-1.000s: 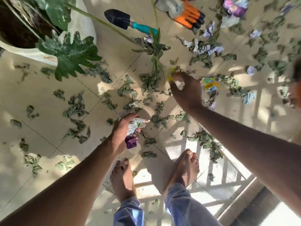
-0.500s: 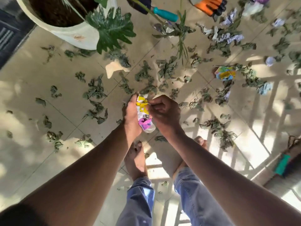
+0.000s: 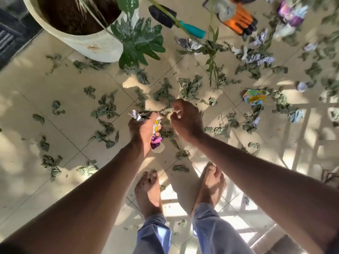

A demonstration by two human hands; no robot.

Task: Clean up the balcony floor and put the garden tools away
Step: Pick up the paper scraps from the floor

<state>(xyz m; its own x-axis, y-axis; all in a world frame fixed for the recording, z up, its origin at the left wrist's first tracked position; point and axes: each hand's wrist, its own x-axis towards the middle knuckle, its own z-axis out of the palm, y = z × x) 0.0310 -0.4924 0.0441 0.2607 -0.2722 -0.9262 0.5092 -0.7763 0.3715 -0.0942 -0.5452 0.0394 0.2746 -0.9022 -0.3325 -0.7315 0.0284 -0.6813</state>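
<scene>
The left hand [image 3: 142, 132] grips a wad of wrappers [image 3: 156, 133], collecting litter; the right hand [image 3: 185, 121] apparently pinches a small scrap [image 3: 176, 111].

Open tile to the left of the left hand [image 3: 141, 129], dotted only with flat dried leaves [image 3: 104, 109]; ahead, blocked by the white planter [image 3: 88, 43] and its overhanging leaf [image 3: 139, 41], with trowel [image 3: 176, 21], orange glove [image 3: 238, 19] and crumpled wrappers [image 3: 255, 97] crowding the far right.
</scene>
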